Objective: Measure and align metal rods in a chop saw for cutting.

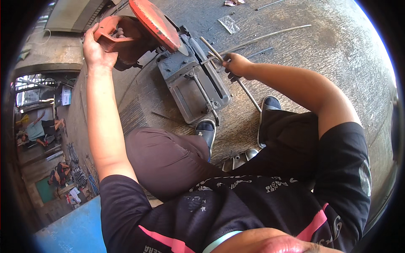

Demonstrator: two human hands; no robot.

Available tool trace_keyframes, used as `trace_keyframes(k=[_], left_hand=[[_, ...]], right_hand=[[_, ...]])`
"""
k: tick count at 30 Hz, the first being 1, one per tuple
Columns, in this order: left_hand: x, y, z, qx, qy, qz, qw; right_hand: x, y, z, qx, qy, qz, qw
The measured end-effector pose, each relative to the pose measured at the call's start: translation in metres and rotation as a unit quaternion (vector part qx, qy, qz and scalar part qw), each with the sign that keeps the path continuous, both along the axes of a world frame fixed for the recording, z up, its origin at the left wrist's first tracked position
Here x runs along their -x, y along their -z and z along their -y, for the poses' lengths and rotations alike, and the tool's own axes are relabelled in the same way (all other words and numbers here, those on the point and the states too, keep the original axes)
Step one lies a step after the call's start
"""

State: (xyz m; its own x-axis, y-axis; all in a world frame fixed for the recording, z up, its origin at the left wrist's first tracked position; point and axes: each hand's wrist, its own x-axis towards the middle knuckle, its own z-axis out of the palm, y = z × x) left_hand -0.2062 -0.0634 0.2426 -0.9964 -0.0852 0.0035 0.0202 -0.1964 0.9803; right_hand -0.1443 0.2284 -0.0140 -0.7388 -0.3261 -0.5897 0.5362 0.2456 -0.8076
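My left hand is wrapped around the orange handle of a cut-off saw, its fingertips showing through the opening. The saw's round orange guard is raised and tilted over the grey base, with part of the disc showing under its edge. On the base is a clamp screw. To the right, my right hand grips a thin metal rod, which slants from beside the base down toward my right shoe. A second bar reaches the base next to that hand.
Long thin rods and a clear plastic packet lie on the floor beyond the saw. My shoes are close to its base. Two people are far left, near piled metal rods. A blue surface is at lower left.
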Motion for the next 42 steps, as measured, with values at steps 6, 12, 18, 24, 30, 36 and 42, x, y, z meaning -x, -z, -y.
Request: trace_keyframes(k=[6,12,18,24,30,36,42], left_hand=[[-0.005,0.004,-0.003,0.005,-0.047,-0.006,0.999],[-0.009,0.008,0.0,0.023,-0.049,-0.026,0.998],[-0.009,0.008,-0.001,0.028,-0.051,-0.019,0.998],[-0.012,0.007,-0.004,0.023,-0.043,-0.015,0.999],[-0.012,0.007,-0.006,0.029,-0.047,-0.016,0.998],[-0.012,0.008,-0.005,0.027,-0.045,-0.012,0.999],[-0.012,0.008,-0.004,0.018,-0.038,-0.008,0.999]], right_hand=[[0.001,-0.012,0.023,0.04,-0.008,0.014,0.999],[-0.004,-0.005,0.025,0.128,-0.06,0.087,0.986],[-0.014,0.007,0.026,0.258,-0.028,0.217,0.941],[-0.014,0.01,0.03,0.286,-0.072,0.212,0.932],[-0.013,0.007,0.032,0.251,-0.086,0.192,0.945],[-0.014,0.004,0.033,0.186,-0.086,0.15,0.967],[-0.012,0.004,0.036,0.153,-0.085,0.114,0.978]])
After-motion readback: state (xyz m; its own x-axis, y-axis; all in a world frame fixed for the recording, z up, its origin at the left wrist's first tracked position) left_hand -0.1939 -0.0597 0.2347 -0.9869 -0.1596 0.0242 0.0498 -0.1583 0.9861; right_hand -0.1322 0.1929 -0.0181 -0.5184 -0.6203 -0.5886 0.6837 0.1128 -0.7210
